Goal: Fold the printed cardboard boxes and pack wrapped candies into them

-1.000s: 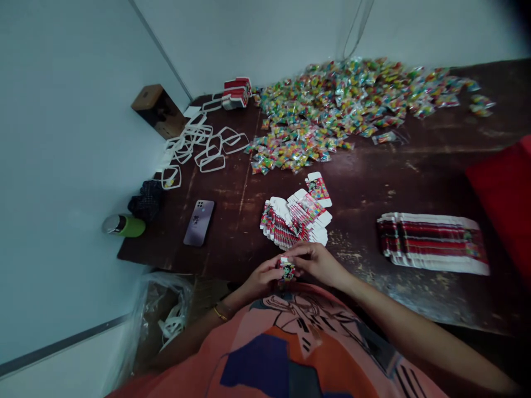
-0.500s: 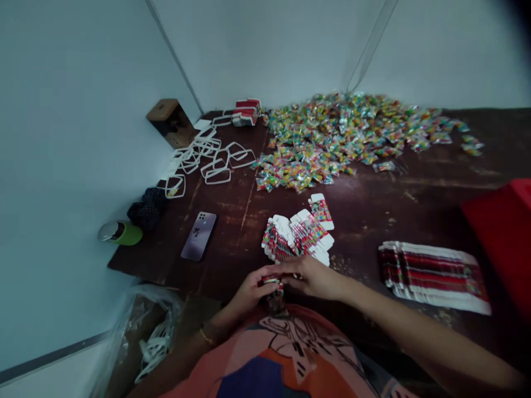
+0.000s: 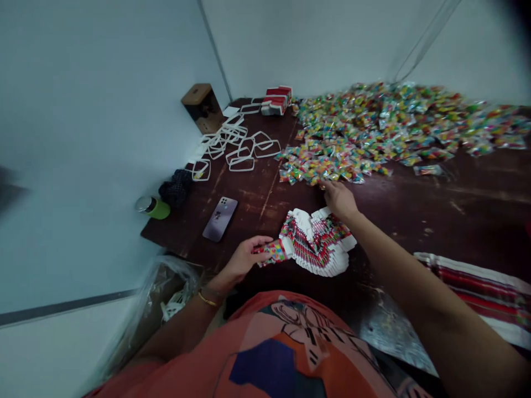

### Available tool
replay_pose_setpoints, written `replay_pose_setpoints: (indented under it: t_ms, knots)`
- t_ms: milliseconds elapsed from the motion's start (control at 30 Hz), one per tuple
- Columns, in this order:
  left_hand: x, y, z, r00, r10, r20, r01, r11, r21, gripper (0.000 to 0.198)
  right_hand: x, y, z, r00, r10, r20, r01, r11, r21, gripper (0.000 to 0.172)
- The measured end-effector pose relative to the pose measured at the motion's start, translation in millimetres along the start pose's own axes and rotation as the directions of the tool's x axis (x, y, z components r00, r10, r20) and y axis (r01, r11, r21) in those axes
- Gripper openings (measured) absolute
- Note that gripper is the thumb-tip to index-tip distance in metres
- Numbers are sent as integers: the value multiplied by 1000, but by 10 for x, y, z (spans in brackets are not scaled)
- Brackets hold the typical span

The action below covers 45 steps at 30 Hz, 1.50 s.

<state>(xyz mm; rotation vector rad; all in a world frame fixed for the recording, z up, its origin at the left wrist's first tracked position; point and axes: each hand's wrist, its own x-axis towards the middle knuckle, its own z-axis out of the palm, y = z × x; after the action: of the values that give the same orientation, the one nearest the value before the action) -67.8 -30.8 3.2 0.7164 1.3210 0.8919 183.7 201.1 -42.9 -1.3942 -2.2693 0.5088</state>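
While our left hand (image 3: 241,260) pinches a carton (image 3: 277,251) (probably light, flimsy; best side-held) near the table (image 3: 259,202) front edge, our right hand (image 3: 340,200) hides its grip.

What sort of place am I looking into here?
Probably a small hand-packing workspace: a large heap of colourful clear packets, a fanned stack of small printed cartons, and a worn dark table holding both.
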Motion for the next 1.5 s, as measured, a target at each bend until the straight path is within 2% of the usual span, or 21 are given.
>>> replay_pose_setpoints:
  t_ms: [67,133,233,300,400,467,567,667,733,800,833,900,933,967,1000,1033,1133,1200,1300,1367,1500]
  knots:
    - [23,25,61,999,11,-51,-22,971,-238,45,-149,-89,-52,999,13,-50,-10,998,57,30]
    - [34,43,139,999,3,-39,-16,937,-349,39,-362,-273,-157,995,29,-93,-12,985,173,27]
    - [35,41,283,999,-23,38,33,960,-277,35,-740,-658,-354,998,-27,48,-2,854,520,25]
    - [31,21,392,987,-46,153,74,980,-184,42,-937,-879,-472,990,-60,130,-39,762,646,21]
    - [21,-15,560,920,-97,379,155,980,-127,53,-1064,-1005,-601,998,51,37,-63,792,607,17]
    - [7,-23,659,891,-102,443,188,970,-155,53,-1084,-983,-657,998,60,-6,-46,836,547,15]
    - [-25,-9,769,895,-72,441,166,970,-179,52,-1143,-945,-697,993,-107,46,76,894,441,15]
    - [-43,-9,826,893,-70,445,130,986,-106,54,-1282,-956,-675,957,-253,141,155,859,487,19]
    - [-29,-32,839,906,-70,418,121,988,-97,46,-1403,-963,-626,977,-160,139,36,771,635,21]
    - [2,-56,841,928,-72,365,123,986,-116,50,-1520,-957,-548,980,46,191,-183,577,796,24]
    - [21,-62,840,936,-78,343,126,985,-119,56,-1571,-952,-503,956,127,264,-293,444,847,28]
    - [56,-54,841,943,-90,322,128,987,-97,59,-1643,-946,-422,879,149,453,-475,203,856,32]
    - [70,-40,843,942,-88,325,117,991,-72,55,-1663,-949,-395,842,119,526,-539,138,831,32]
    - [83,-22,845,939,-79,334,98,994,-40,49,-1674,-959,-383,821,105,561,-570,119,813,31]
    - [95,-2,850,937,-68,343,74,997,-7,44,-1677,-974,-388,825,108,555,-566,150,811,29]
    - [106,17,856,936,-55,348,50,999,23,41,-1675,-996,-410,853,116,508,-521,231,822,27]
    - [139,58,891,941,-39,337,27,999,38,40,-1655,-1075,-535,969,19,246,-213,569,794,20]
    - [157,68,919,943,-40,330,47,999,-14,39,-1634,-1113,-616,989,-65,131,-52,683,728,23]
    - [164,77,930,934,-22,357,82,985,-154,39,-1588,-1115,-683,996,-52,76,-15,722,692,23]
    - [147,90,900,909,-17,416,129,962,-241,39,-1567,-1087,-700,996,-60,61,2,731,683,22]
    - [66,92,816,878,-47,476,188,949,-252,41,-1630,-1037,-662,975,-220,15,162,761,628,29]
